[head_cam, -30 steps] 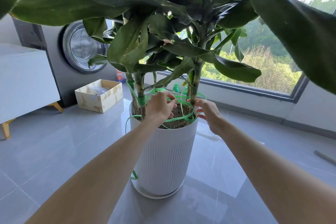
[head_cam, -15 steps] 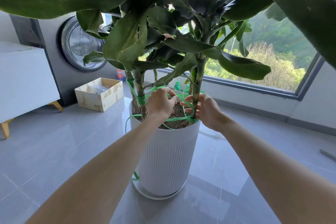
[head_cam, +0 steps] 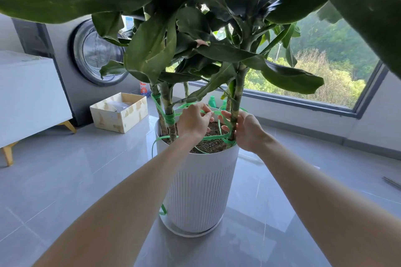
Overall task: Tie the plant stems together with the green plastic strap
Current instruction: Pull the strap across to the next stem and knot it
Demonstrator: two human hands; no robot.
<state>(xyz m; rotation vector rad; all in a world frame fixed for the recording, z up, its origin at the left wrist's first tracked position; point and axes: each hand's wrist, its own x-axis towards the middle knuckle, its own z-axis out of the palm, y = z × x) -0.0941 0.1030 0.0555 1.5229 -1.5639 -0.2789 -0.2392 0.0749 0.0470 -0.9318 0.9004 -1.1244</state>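
Green plastic strap [head_cam: 213,137] loops over the soil [head_cam: 213,146] (already wound round the left stems [head_cam: 167,102]); your left hand [head_cam: 194,122] pinches it, your right hand [head_cam: 248,131] curls round the right stem [head_cam: 239,93].

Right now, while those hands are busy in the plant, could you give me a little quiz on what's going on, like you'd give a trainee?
1. True or false: the green strap is already wound round the left stems.
2. The right hand grips: A the right stem; B a leaf; C nothing.
3. Fill in: above the white pot, the left hand pinches the ____.
Key: 1 true; 2 A; 3 green strap.
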